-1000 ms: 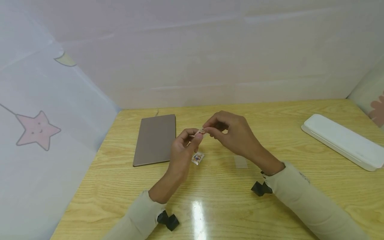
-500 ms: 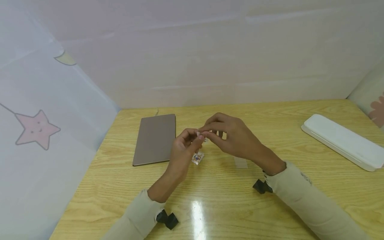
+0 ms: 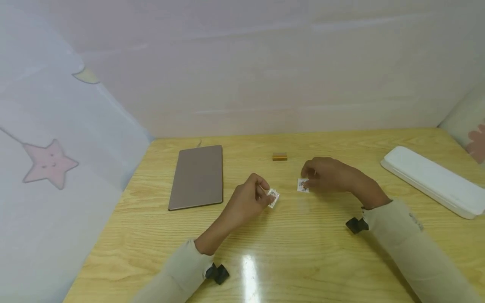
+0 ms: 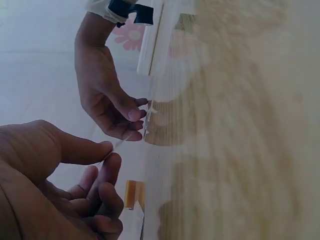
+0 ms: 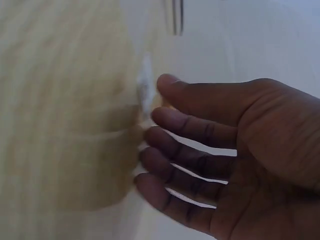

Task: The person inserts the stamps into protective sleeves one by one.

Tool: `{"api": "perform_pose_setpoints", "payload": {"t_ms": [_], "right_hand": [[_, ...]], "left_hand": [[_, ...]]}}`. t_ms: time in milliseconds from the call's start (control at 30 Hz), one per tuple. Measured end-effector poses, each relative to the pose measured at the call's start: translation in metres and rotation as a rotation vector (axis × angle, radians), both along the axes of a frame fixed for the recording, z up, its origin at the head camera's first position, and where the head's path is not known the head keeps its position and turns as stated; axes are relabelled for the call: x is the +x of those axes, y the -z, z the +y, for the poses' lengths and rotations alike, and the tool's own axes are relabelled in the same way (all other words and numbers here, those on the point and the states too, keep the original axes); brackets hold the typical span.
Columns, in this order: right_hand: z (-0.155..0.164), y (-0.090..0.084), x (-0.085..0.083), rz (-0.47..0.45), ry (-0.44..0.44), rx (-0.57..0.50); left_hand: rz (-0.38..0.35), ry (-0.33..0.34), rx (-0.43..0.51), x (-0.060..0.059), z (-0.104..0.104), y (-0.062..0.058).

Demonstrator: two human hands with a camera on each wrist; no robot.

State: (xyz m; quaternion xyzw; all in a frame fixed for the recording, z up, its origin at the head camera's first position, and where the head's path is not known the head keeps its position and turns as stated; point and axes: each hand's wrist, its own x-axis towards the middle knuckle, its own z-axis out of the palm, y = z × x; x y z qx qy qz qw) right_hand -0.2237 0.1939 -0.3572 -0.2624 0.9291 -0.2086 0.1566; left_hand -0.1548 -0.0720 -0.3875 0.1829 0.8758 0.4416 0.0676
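In the head view my left hand (image 3: 268,197) hovers just above the wooden table (image 3: 288,252) and pinches a small printed sticker-like piece (image 3: 273,198) between thumb and forefinger. My right hand (image 3: 305,181) is lowered to the table farther right, and its thumb and forefinger pinch a second small white printed piece (image 3: 302,185) at the surface. The left wrist view shows my left hand (image 4: 109,154) holding a thin edge, with the right hand (image 4: 142,111) beyond it. The right wrist view is blurred. It shows the right hand (image 5: 156,102) with the white piece (image 5: 145,92) at its thumb tip.
A flat brown tablet-like slab (image 3: 197,176) lies left of the hands. A small orange-brown block (image 3: 279,157) sits behind them. A long white case (image 3: 432,179) lies at the right edge. Curtained walls close in the left and back.
The hands, joined on one small item in the air, have parted. The right one moved right and down to the table, the left one lowered. The orange-brown block has come into sight.
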Motion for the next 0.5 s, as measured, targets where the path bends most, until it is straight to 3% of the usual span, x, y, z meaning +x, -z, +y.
{"api": "perform_pose_setpoints", "payload": {"t_ms": [133, 267, 333, 500], "right_hand": [[-0.001, 0.014, -0.003, 0.032, -0.009, 0.016], [-0.004, 0.016, -0.002, 0.038, -0.016, 0.009], [-0.006, 0.016, 0.0, 0.02, -0.009, 0.004], [-0.005, 0.018, 0.004, -0.03, 0.038, -0.008]], "left_hand": [[0.08, 0.002, -0.209, 0.001, -0.001, 0.003], [0.276, -0.011, -0.412, 0.003, 0.002, 0.005], [0.351, 0.013, -0.443, 0.005, 0.008, 0.004], [0.433, 0.142, -0.488, 0.011, 0.037, -0.001]]}}
